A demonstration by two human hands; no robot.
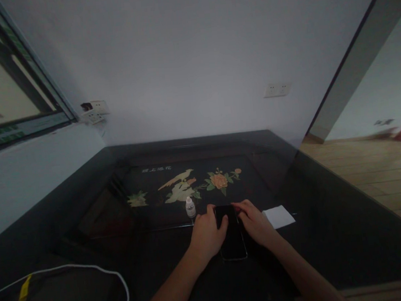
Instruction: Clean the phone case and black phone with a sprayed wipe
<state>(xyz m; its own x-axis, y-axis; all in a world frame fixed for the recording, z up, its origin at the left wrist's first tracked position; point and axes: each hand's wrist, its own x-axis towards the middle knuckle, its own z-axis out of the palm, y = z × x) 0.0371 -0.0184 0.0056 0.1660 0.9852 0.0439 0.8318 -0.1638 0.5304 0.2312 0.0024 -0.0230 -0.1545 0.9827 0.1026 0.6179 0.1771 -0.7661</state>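
A black smartphone (233,242) lies lengthwise in front of me, its screen dark and facing up. My left hand (207,232) is closed around its upper left side, with the thumb resting on the screen. My right hand (255,221) is at the upper right corner of the phone, fingers curled and pinched together. A small reddish spot shows at those fingertips, too small to name. Just beyond my left hand stands a small clear bottle (190,208) with a white cap, upright. To the right of my right hand lies a white square sheet (279,216), flat on the table.
The glossy black table (322,233) bears a bird-and-flower picture (182,185). A white cable (87,265) with a yellow tag (24,290) curves across the left front. Behind the table rises a wall with sockets (277,89); a window (5,79) is at left.
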